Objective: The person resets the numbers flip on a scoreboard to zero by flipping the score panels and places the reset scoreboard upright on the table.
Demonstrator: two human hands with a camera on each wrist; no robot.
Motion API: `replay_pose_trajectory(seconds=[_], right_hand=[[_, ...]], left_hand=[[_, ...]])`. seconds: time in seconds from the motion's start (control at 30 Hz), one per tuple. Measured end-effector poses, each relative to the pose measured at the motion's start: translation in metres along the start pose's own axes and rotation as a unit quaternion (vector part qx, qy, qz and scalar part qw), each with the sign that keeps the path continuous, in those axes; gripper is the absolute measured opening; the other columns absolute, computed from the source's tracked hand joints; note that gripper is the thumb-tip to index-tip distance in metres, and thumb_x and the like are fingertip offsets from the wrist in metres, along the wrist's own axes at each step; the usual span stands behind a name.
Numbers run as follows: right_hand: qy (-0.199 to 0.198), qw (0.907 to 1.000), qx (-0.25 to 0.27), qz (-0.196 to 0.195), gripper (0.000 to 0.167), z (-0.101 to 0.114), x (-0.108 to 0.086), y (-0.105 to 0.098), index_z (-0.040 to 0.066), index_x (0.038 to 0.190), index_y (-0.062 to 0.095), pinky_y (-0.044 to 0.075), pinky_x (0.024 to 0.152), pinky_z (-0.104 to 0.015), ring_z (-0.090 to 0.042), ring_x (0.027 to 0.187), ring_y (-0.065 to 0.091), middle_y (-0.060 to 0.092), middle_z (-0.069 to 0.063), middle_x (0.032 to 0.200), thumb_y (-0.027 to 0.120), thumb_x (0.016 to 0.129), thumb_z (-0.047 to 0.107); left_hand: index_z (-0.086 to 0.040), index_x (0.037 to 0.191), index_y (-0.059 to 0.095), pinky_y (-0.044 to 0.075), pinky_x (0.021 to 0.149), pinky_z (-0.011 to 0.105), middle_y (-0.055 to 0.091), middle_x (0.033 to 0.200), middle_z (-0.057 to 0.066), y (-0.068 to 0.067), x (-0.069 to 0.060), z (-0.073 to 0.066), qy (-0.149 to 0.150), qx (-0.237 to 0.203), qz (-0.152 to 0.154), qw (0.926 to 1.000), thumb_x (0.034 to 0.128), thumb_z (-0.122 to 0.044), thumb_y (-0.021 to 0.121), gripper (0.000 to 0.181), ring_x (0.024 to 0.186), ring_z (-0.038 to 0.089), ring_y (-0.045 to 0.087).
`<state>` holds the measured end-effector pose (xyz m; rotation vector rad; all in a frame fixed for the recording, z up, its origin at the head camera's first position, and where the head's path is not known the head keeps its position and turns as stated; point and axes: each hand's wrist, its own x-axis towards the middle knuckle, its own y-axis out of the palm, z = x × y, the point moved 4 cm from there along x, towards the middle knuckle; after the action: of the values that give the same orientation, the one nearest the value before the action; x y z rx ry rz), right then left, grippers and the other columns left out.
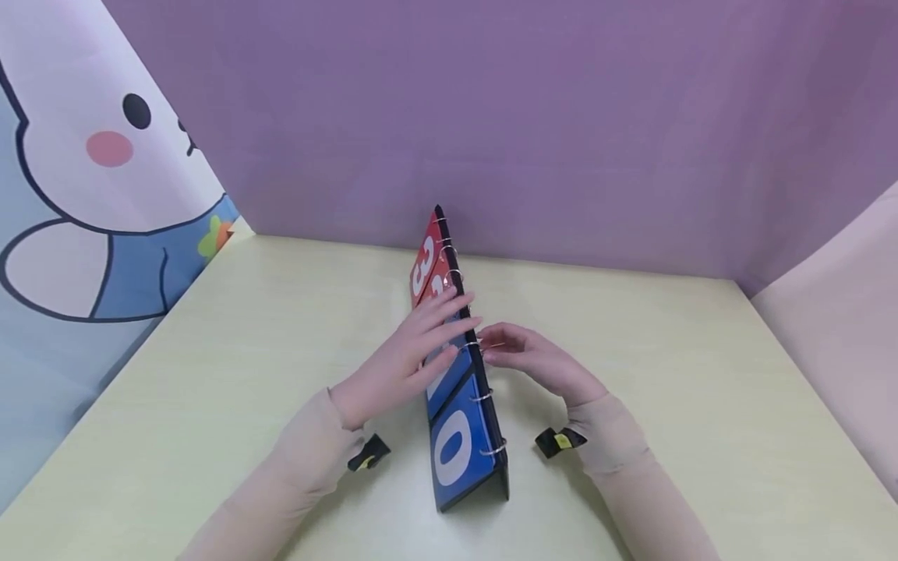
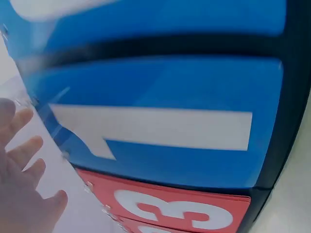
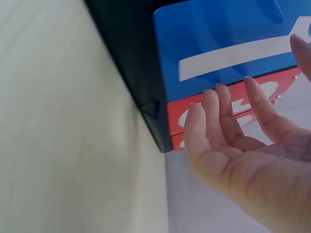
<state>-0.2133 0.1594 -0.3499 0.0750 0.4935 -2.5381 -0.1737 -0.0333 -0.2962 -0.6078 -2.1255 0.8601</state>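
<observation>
A black flip scoreboard (image 1: 500, 444) stands like a tent on the table, with ring-bound number cards on both faces. On its left face, a blue card showing 0 (image 1: 477, 425) is nearest me, and a red card showing 3 (image 1: 423, 261) lies toward the far end. My left hand (image 1: 403, 354) reaches over the top edge at the middle, fingers straight and spread. Beside the right face is my right hand (image 1: 543, 365), its fingers loosely bent near a blue card with a white 1 (image 3: 228, 60). The left wrist view also shows a blue 1 card (image 2: 180, 126).
The pale yellow table (image 1: 701, 389) spreads on both sides of the scoreboard. A purple cloth (image 1: 491, 117) hangs behind it, and a cartoon-printed cloth (image 1: 77, 179) is at the left. Each wrist wears a black strap piece (image 1: 561, 442).
</observation>
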Motion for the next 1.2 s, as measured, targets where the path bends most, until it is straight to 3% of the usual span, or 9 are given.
replay_pose_trajectory(seconds=[0.03,0.13,0.23,0.3,0.5,0.7,0.83,1.0,1.2], right_hand=[[-0.001,1.0000,0.001,0.004,0.047,-0.002,0.001,0.001,-0.001,0.133,0.045,0.035,0.107,-0.053,-0.036,0.126,0.046,0.050,-0.021,0.134,0.057,0.093,0.021],[-0.013,0.9997,0.007,0.019,0.046,-0.007,0.005,0.002,-0.003,0.132,0.045,0.037,0.106,-0.051,-0.036,0.125,0.046,0.051,-0.022,0.133,0.057,0.093,0.019],[-0.018,0.9995,0.009,0.026,0.043,-0.011,0.008,0.003,-0.003,0.130,0.047,0.038,0.106,-0.049,-0.035,0.124,0.048,0.053,-0.021,0.130,0.056,0.094,0.018],[-0.011,0.9996,0.009,0.024,0.043,-0.013,0.010,0.003,-0.002,0.130,0.047,0.039,0.105,-0.049,-0.034,0.123,0.049,0.053,-0.021,0.129,0.056,0.094,0.020],[0.015,0.9989,0.041,0.017,0.042,-0.017,0.017,0.003,-0.002,0.131,0.044,0.041,0.104,-0.049,-0.029,0.118,0.052,0.052,-0.021,0.127,0.052,0.096,0.020],[0.002,0.9970,0.070,0.034,0.028,-0.018,0.023,0.001,-0.002,0.115,0.051,0.040,0.104,-0.050,-0.019,0.106,0.058,0.061,-0.004,0.106,0.047,0.098,0.020],[-0.010,0.9962,0.079,0.036,0.018,-0.020,0.021,-0.006,0.004,0.104,0.054,0.046,0.098,-0.042,-0.012,0.096,0.060,0.061,0.004,0.095,0.048,0.097,0.020],[-0.018,0.9978,0.039,0.050,0.011,-0.025,0.014,-0.023,0.006,0.102,0.053,0.047,0.087,-0.032,-0.011,0.087,0.059,0.061,0.003,0.090,0.054,0.093,0.013],[-0.003,0.9993,-0.008,0.037,0.027,-0.028,0.004,-0.044,0.001,0.110,0.053,0.050,0.084,-0.028,-0.015,0.086,0.062,0.066,0.000,0.095,0.064,0.089,0.013]], left_hand=[[-0.011,0.139,0.047,0.016,0.116,0.054,0.030,0.154,0.006,0.000,-0.005,-0.005,0.009,0.005,0.003,0.9999,0.0974,-0.017,0.050,0.042,0.146,0.025,0.015],[-0.010,0.139,0.047,0.016,0.118,0.047,0.035,0.152,0.009,0.002,-0.022,-0.021,0.078,0.033,0.005,0.9964,0.0992,-0.021,0.047,0.041,0.145,0.026,0.020],[-0.010,0.139,0.046,0.016,0.119,0.041,0.039,0.149,0.011,0.008,-0.039,-0.035,0.148,0.065,0.005,0.9869,0.1008,-0.024,0.043,0.041,0.143,0.026,0.026],[-0.010,0.139,0.046,0.019,0.118,0.040,0.040,0.148,0.011,0.012,-0.048,-0.041,0.173,0.074,0.008,0.9821,0.1013,-0.025,0.042,0.041,0.142,0.025,0.029],[-0.011,0.139,0.046,0.026,0.115,0.045,0.039,0.149,0.010,0.019,-0.053,-0.045,0.189,0.080,0.009,0.9787,0.1003,-0.024,0.043,0.041,0.141,0.023,0.031],[-0.011,0.139,0.045,0.030,0.114,0.043,0.038,0.149,0.009,0.022,-0.055,-0.042,0.182,0.085,0.013,0.9794,0.0986,-0.023,0.047,0.042,0.141,0.023,0.031],[-0.012,0.138,0.045,0.031,0.113,0.042,0.039,0.148,0.011,0.024,-0.054,-0.042,0.191,0.099,0.009,0.9765,0.0975,-0.022,0.049,0.042,0.140,0.025,0.032],[-0.012,0.138,0.046,0.031,0.113,0.042,0.040,0.147,0.012,0.025,-0.055,-0.043,0.200,0.108,0.004,0.9737,0.0970,-0.021,0.050,0.043,0.140,0.026,0.033],[-0.012,0.138,0.045,0.035,0.111,0.042,0.039,0.147,0.011,0.026,-0.056,-0.046,0.189,0.102,0.001,0.9767,0.0941,-0.038,0.055,0.052,0.139,0.026,0.034]])
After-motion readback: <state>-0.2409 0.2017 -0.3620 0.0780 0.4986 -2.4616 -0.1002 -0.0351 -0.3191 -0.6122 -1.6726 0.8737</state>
